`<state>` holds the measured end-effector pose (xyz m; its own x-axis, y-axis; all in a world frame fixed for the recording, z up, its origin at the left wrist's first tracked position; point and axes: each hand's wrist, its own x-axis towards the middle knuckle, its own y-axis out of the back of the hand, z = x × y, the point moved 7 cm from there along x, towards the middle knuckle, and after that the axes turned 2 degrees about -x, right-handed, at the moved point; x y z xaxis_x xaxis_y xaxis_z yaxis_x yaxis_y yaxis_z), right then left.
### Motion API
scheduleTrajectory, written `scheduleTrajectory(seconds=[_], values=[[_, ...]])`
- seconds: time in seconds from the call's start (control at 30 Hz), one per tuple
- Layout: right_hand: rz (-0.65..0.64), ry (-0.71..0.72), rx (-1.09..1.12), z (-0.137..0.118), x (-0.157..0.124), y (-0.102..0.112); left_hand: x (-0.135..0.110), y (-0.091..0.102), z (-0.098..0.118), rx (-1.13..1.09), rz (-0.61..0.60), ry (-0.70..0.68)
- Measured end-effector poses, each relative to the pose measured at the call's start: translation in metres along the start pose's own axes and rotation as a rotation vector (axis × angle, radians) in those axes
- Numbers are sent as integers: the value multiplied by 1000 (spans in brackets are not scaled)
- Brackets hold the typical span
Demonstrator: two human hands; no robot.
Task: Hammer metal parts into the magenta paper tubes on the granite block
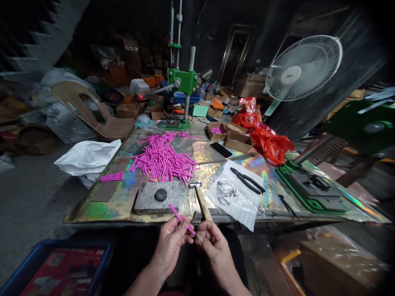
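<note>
A thin pink stick (pixel 174 211) is pinched between the thumb and fingers of my left hand (pixel 170 239), slanting up and away over the table's front edge. Close to its lower end, my right hand (pixel 212 242) has its thumb and fingers pressed together; whatever they hold is too small to make out. Beyond my hands lies a small hammer (pixel 202 201), its wooden handle pointing at my right hand. A grey stone block (pixel 143 197) bears a dark round disc (pixel 161 195). Behind these spreads a big heap of pink sticks (pixel 163 158).
Black pliers (pixel 247 180) and a clear plastic bag (pixel 226 192) lie on a white sheet (pixel 247 209). A phone (pixel 221 150) and small cardboard boxes (pixel 238 142) are farther back. Green presses stand at the back (pixel 182 81) and right (pixel 311 193). A pink bundle (pixel 111 176) lies left.
</note>
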<state>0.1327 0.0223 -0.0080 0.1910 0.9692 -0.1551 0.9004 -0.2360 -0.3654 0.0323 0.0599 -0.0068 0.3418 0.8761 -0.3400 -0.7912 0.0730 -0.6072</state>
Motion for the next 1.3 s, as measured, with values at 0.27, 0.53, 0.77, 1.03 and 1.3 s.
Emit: scheduleTrajectory(seconds=[0.27, 0.53, 0.77, 1.03, 1.3], values=[[-8, -19, 47, 4, -1, -2, -1, 1, 1, -2, 11, -13], [-2, -12, 87, 3, -2, -4, -2, 0, 4, 101, 22, -101], [6, -20, 52, 12, 3, 0, -1, 5, 5, 184, 35, -157], [-28, -46, -35, 17, 10, -8, -4, 15, 10, 190, 78, -197], [-30, -59, -150, 20, 11, -6, 11, 50, 69, 282, 239, -435]])
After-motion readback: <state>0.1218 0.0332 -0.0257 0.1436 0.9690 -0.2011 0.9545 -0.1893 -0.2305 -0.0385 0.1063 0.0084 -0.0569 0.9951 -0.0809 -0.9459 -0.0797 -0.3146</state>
